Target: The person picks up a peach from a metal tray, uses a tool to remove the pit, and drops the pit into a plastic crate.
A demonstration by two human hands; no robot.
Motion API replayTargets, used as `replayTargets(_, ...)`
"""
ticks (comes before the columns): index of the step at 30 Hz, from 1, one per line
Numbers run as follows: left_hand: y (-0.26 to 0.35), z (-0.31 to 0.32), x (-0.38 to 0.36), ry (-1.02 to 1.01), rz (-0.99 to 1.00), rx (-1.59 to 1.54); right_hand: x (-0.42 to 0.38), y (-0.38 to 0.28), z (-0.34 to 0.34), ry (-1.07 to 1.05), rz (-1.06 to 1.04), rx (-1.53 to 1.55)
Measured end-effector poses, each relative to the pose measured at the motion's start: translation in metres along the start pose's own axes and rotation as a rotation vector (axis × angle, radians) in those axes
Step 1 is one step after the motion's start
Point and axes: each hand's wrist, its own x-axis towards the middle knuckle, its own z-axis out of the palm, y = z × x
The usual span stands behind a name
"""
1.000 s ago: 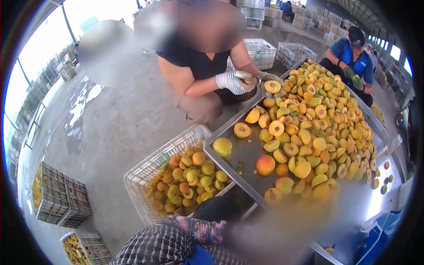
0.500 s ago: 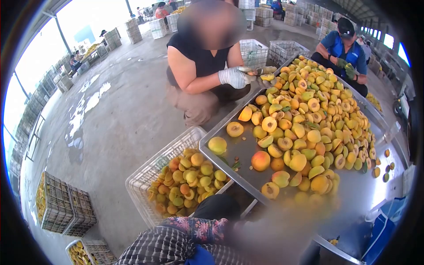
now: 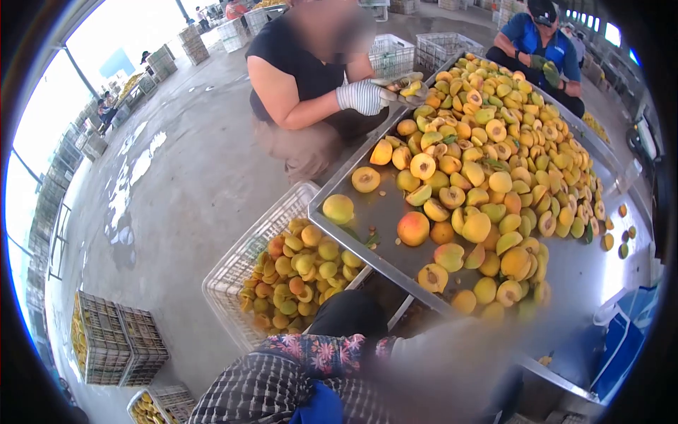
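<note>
A floral sleeve (image 3: pixel 318 351) runs right across my lap into a large pale, blurred patch over the near edge of the metal table (image 3: pixel 395 272). My left hand (image 3: pixel 441 353) is smeared inside that patch, its fingers and anything held hidden. My right hand cannot be made out; the same blur covers that area. Just beyond lie halved yellow fruits (image 3: pixel 432 278) with brown hollows and a red-orange whole fruit (image 3: pixel 413 228). Left of the table, by my dark knee, a white crate (image 3: pixel 236 283) holds many yellow-green fruit pieces (image 3: pixel 296 265).
Across the table corner a person in black (image 3: pixel 296 71) crouches, striped glove (image 3: pixel 361 97) at a fruit. Another person in blue (image 3: pixel 537 49) sits at the far side. Stacked crates (image 3: pixel 120 339) stand lower left; a blue bag (image 3: pixel 625 346) hangs lower right.
The view has shifted, so the table and crate sit slightly higher. The person in black has lowered the head and holds both gloved hands around a fruit. The pale blurred patch has moved right.
</note>
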Motion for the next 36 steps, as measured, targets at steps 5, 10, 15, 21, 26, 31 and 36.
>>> replayTargets(5,0.005,-0.004,-0.001,-0.041,0.058,0.058,0.002,-0.005,0.007,0.032,-0.013,-0.034)
replayTargets(10,-0.015,-0.003,0.001,-0.019,0.032,-0.163,0.005,-0.003,0.005,0.033,-0.102,-0.235)
replayTargets(15,-0.049,-0.008,0.005,-0.016,-0.023,-0.498,0.009,-0.003,0.007,-0.018,-0.234,-0.317)
replayTargets(21,-0.023,-0.021,0.006,0.203,-0.234,-0.860,-0.008,-0.035,0.027,-0.147,-0.194,-0.230)
replayTargets(26,0.003,-0.013,0.011,0.516,-0.188,-1.077,-0.026,-0.051,0.007,-0.250,-0.316,-0.443)
replayTargets(31,0.009,-0.003,0.005,0.464,-0.116,-1.030,-0.033,-0.051,0.013,-0.206,-0.352,-0.518)
replayTargets(36,0.011,0.009,0.007,0.494,-0.063,-0.994,-0.039,-0.055,0.019,-0.152,-0.356,-0.469)
